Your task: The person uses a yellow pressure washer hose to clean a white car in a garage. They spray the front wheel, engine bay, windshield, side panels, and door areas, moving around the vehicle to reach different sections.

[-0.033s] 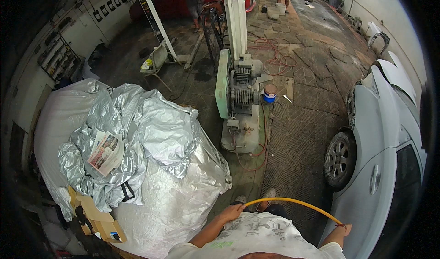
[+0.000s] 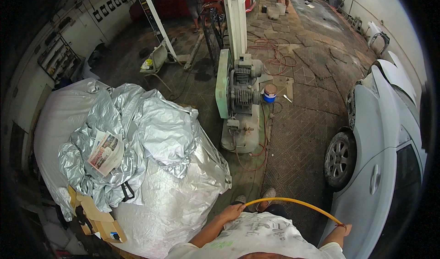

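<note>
A yellow hose point(image 2: 293, 201) arches across the front of my body, from one hand to the other. My left hand point(image 2: 233, 212) is closed around its left end, close to my white shirt point(image 2: 261, 224). At the other end, beside the grey car point(image 2: 362, 190), my right hand point(image 2: 347, 230) grips the hose, its fingers partly hidden. Something thin and dark red shows where the hose meets that hand; I cannot make out what it is.
Left of me lies a silver cover point(image 2: 165, 190) with a newspaper point(image 2: 107, 153) and an opened cardboard box point(image 2: 98, 217) on it. Ahead stands an air compressor point(image 2: 243, 103), beside a blue-and-brown can point(image 2: 270, 94). Red hoses point(image 2: 277, 57) trail over the floor. Other people are farther back.
</note>
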Available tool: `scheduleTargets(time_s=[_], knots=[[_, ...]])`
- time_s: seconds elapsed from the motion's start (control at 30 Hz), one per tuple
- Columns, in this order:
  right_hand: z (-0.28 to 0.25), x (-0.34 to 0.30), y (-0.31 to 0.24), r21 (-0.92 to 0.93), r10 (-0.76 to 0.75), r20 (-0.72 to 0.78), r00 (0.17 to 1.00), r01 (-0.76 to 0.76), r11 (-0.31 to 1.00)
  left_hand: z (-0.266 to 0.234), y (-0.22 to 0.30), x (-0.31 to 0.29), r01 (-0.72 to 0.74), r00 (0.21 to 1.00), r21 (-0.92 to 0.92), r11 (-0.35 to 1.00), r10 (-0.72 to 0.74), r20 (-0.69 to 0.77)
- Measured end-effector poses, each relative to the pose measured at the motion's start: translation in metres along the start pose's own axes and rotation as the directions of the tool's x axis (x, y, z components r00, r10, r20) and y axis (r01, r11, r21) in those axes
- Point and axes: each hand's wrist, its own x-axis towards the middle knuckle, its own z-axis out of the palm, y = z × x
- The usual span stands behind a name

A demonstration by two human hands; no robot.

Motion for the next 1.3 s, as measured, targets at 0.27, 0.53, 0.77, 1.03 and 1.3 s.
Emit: scheduleTargets(time_s=[0.27, 0.53, 0.77, 1.03, 1.3], knots=[[-0.003, 0.002, -0.001, 0.033, -0.002, -0.018, 1.000, 0.002, 0.999, 0.001, 0.001, 0.000, -0.040, 0.999, 0.029, 0.999, 0.040, -0.007], [0.009, 0.010, 0.012, 0.095, 0.091, -0.021, 0.996, -0.089, 0.991, -0.015, 0.010, 0.003, 0.011, 1.000, 0.032, 0.999, -0.012, 0.025], [0.016, 0.047, 0.013, -0.029, -0.038, -0.009, 0.999, 0.038, 0.999, -0.012, 0.009, -0.001, -0.012, 1.000, -0.008, 1.000, 0.012, -0.003], [0.000, 0.004, 0.004, -0.085, 0.005, 0.052, 0.999, 0.000, 0.996, -0.006, -0.008, 0.008, -0.053, 0.996, 0.007, 0.999, 0.053, -0.072], [-0.022, -0.020, 0.014, 0.161, 0.044, 0.041, 0.998, -0.051, 0.986, -0.015, -0.005, 0.001, -0.048, 0.998, 0.021, 0.999, 0.049, -0.037]])
